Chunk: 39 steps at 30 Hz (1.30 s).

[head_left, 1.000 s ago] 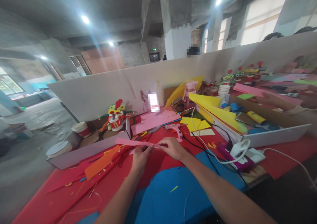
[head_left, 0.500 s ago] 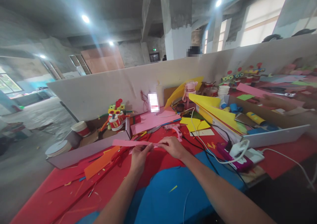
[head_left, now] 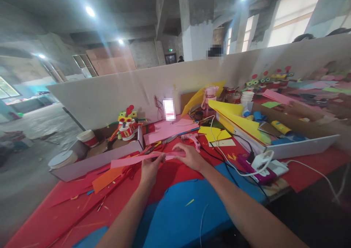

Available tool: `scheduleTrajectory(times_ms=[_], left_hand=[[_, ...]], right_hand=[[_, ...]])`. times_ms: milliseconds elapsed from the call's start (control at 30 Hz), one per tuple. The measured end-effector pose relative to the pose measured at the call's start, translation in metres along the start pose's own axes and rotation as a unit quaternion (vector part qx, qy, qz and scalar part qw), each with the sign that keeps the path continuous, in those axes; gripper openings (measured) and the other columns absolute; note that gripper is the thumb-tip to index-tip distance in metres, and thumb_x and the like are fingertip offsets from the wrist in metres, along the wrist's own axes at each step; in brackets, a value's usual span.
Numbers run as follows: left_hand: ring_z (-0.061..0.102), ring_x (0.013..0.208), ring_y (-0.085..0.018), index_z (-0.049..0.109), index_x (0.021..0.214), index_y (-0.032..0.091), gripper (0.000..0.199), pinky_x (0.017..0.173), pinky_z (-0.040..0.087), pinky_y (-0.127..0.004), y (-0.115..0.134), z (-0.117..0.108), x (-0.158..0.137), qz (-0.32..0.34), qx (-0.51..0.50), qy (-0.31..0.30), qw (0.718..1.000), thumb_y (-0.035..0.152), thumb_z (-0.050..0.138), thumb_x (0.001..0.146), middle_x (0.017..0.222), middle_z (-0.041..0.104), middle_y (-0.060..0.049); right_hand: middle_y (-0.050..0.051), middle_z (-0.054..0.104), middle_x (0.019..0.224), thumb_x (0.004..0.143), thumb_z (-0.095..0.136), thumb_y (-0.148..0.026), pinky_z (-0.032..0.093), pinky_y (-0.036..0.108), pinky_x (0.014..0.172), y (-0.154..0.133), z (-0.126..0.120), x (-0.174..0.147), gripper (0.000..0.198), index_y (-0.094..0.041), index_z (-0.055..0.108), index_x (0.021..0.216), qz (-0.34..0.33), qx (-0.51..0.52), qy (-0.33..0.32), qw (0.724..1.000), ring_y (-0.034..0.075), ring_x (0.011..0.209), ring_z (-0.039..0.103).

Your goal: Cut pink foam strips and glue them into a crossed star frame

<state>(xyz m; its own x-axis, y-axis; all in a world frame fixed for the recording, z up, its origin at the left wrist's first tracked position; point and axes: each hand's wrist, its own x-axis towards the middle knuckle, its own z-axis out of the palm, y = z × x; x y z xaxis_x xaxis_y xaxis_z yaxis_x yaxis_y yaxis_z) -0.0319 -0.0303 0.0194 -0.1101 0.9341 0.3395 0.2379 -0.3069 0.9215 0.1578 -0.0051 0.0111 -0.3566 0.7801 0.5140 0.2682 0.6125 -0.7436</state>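
A long strip of pink paper (head_left: 128, 161) stretches between my two hands above the red-covered table. My left hand (head_left: 150, 166) pinches it partway along, and its free end sticks out to the left. My right hand (head_left: 189, 157) is closed on the strip's right part, fingers bent over it. Just behind my right hand lies a pink glue gun (head_left: 192, 139). Below the strip's left end rests a piece of orange paper (head_left: 106, 179). Red-handled scissors (head_left: 127, 171) appear to lie beside it, partly hidden by the strip.
An open box (head_left: 109, 158) at left holds paper cups and a paper-cup robot (head_left: 127, 125). At right stand a box (head_left: 304, 147) of coloured rolls and a purple power strip (head_left: 256, 169) with trailing cables. Blue sheeting (head_left: 186, 211) covers the table's front. A white partition (head_left: 115, 94) runs behind.
My hands have moved apart, the left one leftward, and more of the pink strip shows between them. Its free end now reaches farther left. The view has shifted slightly.
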Motion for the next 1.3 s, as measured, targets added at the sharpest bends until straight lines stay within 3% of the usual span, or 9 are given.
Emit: scheduleTrajectory(times_ms=[267, 467, 867, 1067, 1200, 1300], left_hand=[[0.054, 0.063, -0.014, 0.065, 0.066, 0.016, 0.022, 0.064, 0.044, -0.025, -0.007, -0.005, 0.004, 0.001, -0.057, 0.009, 0.998, 0.036, 0.069, 0.076, 0.062, 0.060, 0.000], [0.055, 0.063, -0.014, 0.065, 0.067, 0.016, 0.023, 0.064, 0.044, -0.025, -0.007, -0.006, 0.004, -0.010, -0.067, 0.001, 0.998, 0.037, 0.069, 0.076, 0.062, 0.060, 0.000], [0.059, 0.069, -0.016, 0.067, 0.069, 0.016, 0.025, 0.070, 0.046, -0.027, -0.001, 0.000, -0.001, -0.010, -0.113, 0.013, 0.993, 0.039, 0.072, 0.074, 0.067, 0.065, -0.002], [0.057, 0.067, -0.014, 0.064, 0.067, 0.016, 0.025, 0.069, 0.045, -0.026, 0.001, 0.003, -0.003, 0.000, -0.102, 0.030, 0.994, 0.038, 0.071, 0.077, 0.066, 0.063, -0.001], [0.058, 0.069, -0.015, 0.064, 0.067, 0.017, 0.024, 0.071, 0.045, -0.026, 0.004, 0.003, -0.004, 0.002, -0.081, 0.027, 0.996, 0.037, 0.071, 0.077, 0.067, 0.063, -0.001], [0.059, 0.070, -0.015, 0.065, 0.068, 0.016, 0.023, 0.072, 0.046, -0.026, 0.003, 0.004, -0.005, 0.006, -0.053, 0.004, 0.999, 0.038, 0.071, 0.076, 0.068, 0.063, -0.002]], right_hand=[[0.003, 0.068, 0.083, 0.087, 0.064, -0.037, 0.045, 0.029, 0.080, 0.005, -0.004, 0.002, 0.018, -0.020, 0.065, 0.081, -0.028, -0.024, 0.035, 0.999, 0.018, 0.083, 0.062], [0.003, 0.068, 0.081, 0.085, 0.065, -0.045, 0.045, 0.029, 0.079, 0.005, -0.005, 0.002, 0.026, -0.020, 0.065, 0.078, -0.011, 0.014, 0.042, 0.999, 0.017, 0.081, 0.061], [0.003, 0.070, 0.073, 0.078, 0.069, -0.044, 0.050, 0.031, 0.070, 0.013, -0.003, 0.004, 0.027, -0.019, 0.066, 0.069, 0.074, 0.068, 0.067, 0.993, 0.018, 0.071, 0.063], [0.003, 0.070, 0.073, 0.077, 0.069, -0.046, 0.050, 0.030, 0.071, 0.012, -0.003, 0.004, 0.029, -0.020, 0.062, 0.067, 0.074, 0.085, 0.068, 0.991, 0.017, 0.071, 0.063], [0.002, 0.068, 0.073, 0.078, 0.070, -0.039, 0.050, 0.031, 0.072, 0.011, -0.003, 0.004, 0.023, -0.019, 0.060, 0.072, 0.078, 0.041, 0.066, 0.994, 0.017, 0.070, 0.063], [0.002, 0.070, 0.076, 0.078, 0.074, -0.029, 0.046, 0.038, 0.088, 0.007, -0.003, 0.003, 0.014, -0.019, 0.064, 0.079, 0.063, -0.044, 0.034, 0.996, 0.018, 0.074, 0.064]])
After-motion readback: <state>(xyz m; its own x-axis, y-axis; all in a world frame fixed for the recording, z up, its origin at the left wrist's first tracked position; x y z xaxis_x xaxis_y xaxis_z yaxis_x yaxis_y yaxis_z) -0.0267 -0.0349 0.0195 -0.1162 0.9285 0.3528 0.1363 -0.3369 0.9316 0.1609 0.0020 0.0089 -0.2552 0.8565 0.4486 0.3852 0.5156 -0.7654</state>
